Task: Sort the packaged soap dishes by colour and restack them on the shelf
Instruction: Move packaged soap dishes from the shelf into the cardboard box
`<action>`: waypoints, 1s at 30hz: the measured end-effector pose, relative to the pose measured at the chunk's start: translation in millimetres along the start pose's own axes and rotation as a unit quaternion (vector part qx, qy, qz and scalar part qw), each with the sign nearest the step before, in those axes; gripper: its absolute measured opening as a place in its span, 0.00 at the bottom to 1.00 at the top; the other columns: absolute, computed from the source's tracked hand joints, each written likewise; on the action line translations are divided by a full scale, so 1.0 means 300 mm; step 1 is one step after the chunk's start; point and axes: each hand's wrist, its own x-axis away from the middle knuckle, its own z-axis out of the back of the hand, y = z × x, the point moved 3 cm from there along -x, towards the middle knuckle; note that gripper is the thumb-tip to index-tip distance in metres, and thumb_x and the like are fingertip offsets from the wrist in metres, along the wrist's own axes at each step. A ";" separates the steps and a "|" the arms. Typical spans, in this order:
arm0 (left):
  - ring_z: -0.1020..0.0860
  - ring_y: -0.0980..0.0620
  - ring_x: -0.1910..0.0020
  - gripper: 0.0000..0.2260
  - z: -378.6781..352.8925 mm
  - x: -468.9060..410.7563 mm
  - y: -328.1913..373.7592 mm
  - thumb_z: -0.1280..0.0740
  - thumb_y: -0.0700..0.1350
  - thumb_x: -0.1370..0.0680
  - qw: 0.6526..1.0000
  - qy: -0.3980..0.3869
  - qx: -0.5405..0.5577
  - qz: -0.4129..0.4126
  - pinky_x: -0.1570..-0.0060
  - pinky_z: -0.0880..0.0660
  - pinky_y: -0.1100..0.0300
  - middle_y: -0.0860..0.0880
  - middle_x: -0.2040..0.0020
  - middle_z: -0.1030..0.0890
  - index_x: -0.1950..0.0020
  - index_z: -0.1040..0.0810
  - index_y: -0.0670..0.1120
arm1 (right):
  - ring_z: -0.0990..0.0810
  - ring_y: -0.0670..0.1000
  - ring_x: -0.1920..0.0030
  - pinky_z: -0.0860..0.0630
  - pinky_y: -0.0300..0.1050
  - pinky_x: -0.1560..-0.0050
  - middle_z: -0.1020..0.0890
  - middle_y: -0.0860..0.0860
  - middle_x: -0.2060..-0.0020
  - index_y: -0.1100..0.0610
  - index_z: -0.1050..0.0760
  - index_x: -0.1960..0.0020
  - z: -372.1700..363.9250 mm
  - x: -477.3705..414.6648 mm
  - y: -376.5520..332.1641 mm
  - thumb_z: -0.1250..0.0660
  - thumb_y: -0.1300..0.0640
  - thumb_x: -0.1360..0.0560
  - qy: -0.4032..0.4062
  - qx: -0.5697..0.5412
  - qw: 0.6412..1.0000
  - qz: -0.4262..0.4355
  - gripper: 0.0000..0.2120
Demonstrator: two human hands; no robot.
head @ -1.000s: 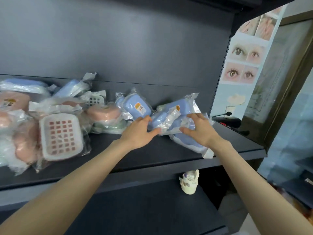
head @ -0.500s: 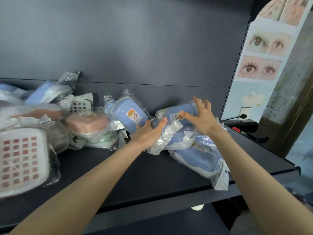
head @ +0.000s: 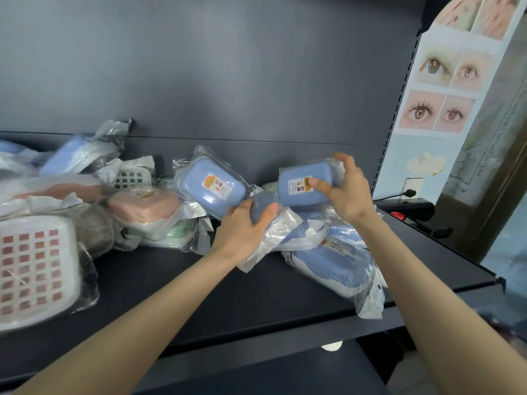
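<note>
My right hand (head: 346, 192) grips a blue packaged soap dish (head: 303, 185) with an orange label, lifted above the blue pile at the shelf's right. My left hand (head: 245, 226) holds another blue wrapped dish (head: 263, 205) just below and left of it. More blue dishes (head: 333, 266) lie underneath, one hanging at the shelf's front edge. Another blue dish (head: 212, 186) leans against the back wall. Pink dishes (head: 142, 205) and a white-and-pink grid dish (head: 34, 269) lie jumbled to the left.
The dark shelf board (head: 228, 292) has bare surface in front of my hands. A light blue dish (head: 77, 155) and a green one (head: 176, 233) sit in the left heap. A black power strip (head: 410, 208) lies at the shelf's right end beside an eye poster (head: 439, 89).
My right hand has picked up a labelled blue dish and raised it off the pile. My left hand has closed on the blue dish below it. The camera has moved closer.
</note>
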 end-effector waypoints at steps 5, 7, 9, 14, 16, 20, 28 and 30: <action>0.32 0.60 0.42 0.29 0.046 0.067 -0.002 0.33 0.61 0.26 0.993 0.015 0.116 -0.011 0.42 0.38 0.65 0.56 0.38 0.34 0.28 0.33 0.51 | 0.32 0.55 0.34 0.39 0.39 0.42 0.34 0.57 0.32 0.52 0.44 0.24 0.043 0.069 -0.034 0.28 0.49 0.27 0.030 -0.046 0.998 0.003 0.38; 0.35 0.61 0.42 0.30 0.062 0.094 -0.012 0.31 0.60 0.27 0.991 0.007 0.134 -0.012 0.43 0.38 0.64 0.58 0.38 0.37 0.28 0.35 0.53 | 0.33 0.55 0.32 0.39 0.39 0.40 0.35 0.56 0.30 0.52 0.44 0.24 0.061 0.102 -0.051 0.27 0.49 0.27 0.039 -0.059 0.997 0.005 0.38; 0.36 0.60 0.40 0.34 0.075 0.124 -0.025 0.29 0.58 0.29 0.989 0.000 0.149 -0.008 0.43 0.37 0.64 0.58 0.37 0.39 0.27 0.38 0.54 | 0.33 0.54 0.31 0.38 0.40 0.39 0.35 0.55 0.30 0.52 0.44 0.24 0.077 0.140 -0.070 0.27 0.49 0.27 0.047 -0.070 0.996 0.010 0.38; 0.30 0.56 0.40 0.43 0.133 0.192 -0.057 0.22 0.50 0.35 0.980 0.006 0.200 0.019 0.42 0.31 0.60 0.54 0.36 0.35 0.27 0.43 0.55 | 0.34 0.50 0.32 0.35 0.46 0.32 0.34 0.52 0.29 0.52 0.43 0.25 0.077 0.238 -0.124 0.26 0.48 0.29 0.035 -0.116 0.993 0.000 0.39; 0.25 0.53 0.41 0.41 0.171 0.222 -0.078 0.22 0.46 0.39 0.972 -0.003 0.231 0.031 0.46 0.26 0.58 0.52 0.40 0.26 0.31 0.40 0.54 | 0.34 0.47 0.34 0.35 0.44 0.33 0.34 0.51 0.31 0.52 0.43 0.25 0.059 0.283 -0.151 0.25 0.49 0.29 0.030 -0.127 0.991 -0.001 0.40; 0.20 0.59 0.48 0.38 0.255 0.308 -0.117 0.20 0.37 0.37 0.965 -0.014 0.262 0.015 0.56 0.23 0.67 0.54 0.48 0.20 0.35 0.37 0.52 | 0.34 0.49 0.32 0.36 0.42 0.33 0.34 0.50 0.32 0.53 0.45 0.25 0.018 0.385 -0.198 0.22 0.51 0.32 0.028 -0.159 0.987 -0.013 0.44; 0.21 0.69 0.55 0.41 0.450 0.566 -0.156 0.17 0.40 0.43 0.970 0.024 0.242 -0.026 0.58 0.22 0.70 0.63 0.53 0.19 0.39 0.36 0.62 | 0.21 0.36 0.51 0.24 0.31 0.52 0.22 0.45 0.48 0.50 0.36 0.40 -0.057 0.653 -0.366 0.20 0.57 0.35 0.020 -0.237 0.971 -0.005 0.32; 0.21 0.69 0.53 0.41 0.512 0.638 -0.149 0.18 0.39 0.42 0.970 0.044 0.234 -0.049 0.61 0.24 0.73 0.63 0.52 0.19 0.41 0.36 0.65 | 0.19 0.35 0.58 0.24 0.30 0.59 0.20 0.43 0.55 0.49 0.33 0.48 -0.053 0.715 -0.426 0.21 0.59 0.34 0.036 -0.279 0.960 0.008 0.24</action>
